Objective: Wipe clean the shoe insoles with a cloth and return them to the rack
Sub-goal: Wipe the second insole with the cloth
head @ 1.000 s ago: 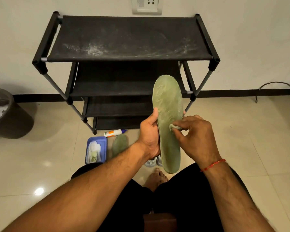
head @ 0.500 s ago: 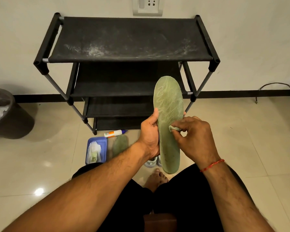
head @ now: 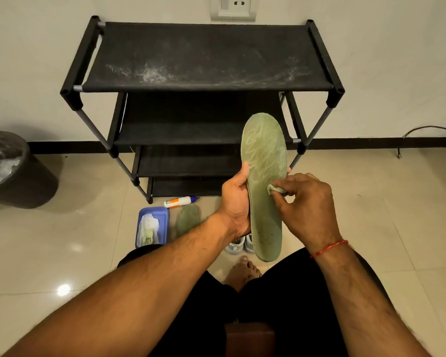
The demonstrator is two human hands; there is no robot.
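Gripping insole (head: pixel 264 155) with left hand (head: pixel 236 202), steadying face for wiping. Pinching cloth (head: pixel 274 189) at its middle with right hand (head: pixel 307 207). Not yet on rack (head: pixel 206 57) at 12 o'clock.

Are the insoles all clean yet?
Not yet. The rack shows no insoles. The left hand holds one green insole while the right hand presses a cloth on its middle. The second insole lies on the floor; I cannot tell if wiped. Both must go onto the rack.

Holds insole (head: pixel 264 176) upright before rack (head: pixel 206 55), left hand (head: pixel 236 202) on its left edge, right hand (head: pixel 307 210) pinching cloth (head: pixel 274 189) against its middle. On floor (head: pixel 371 202): tube (head: pixel 179 202) before rack, tray (head: pixel 162 211) left of second insole (head: pixel 187 219), bin (head: pixel 23 181) far left.
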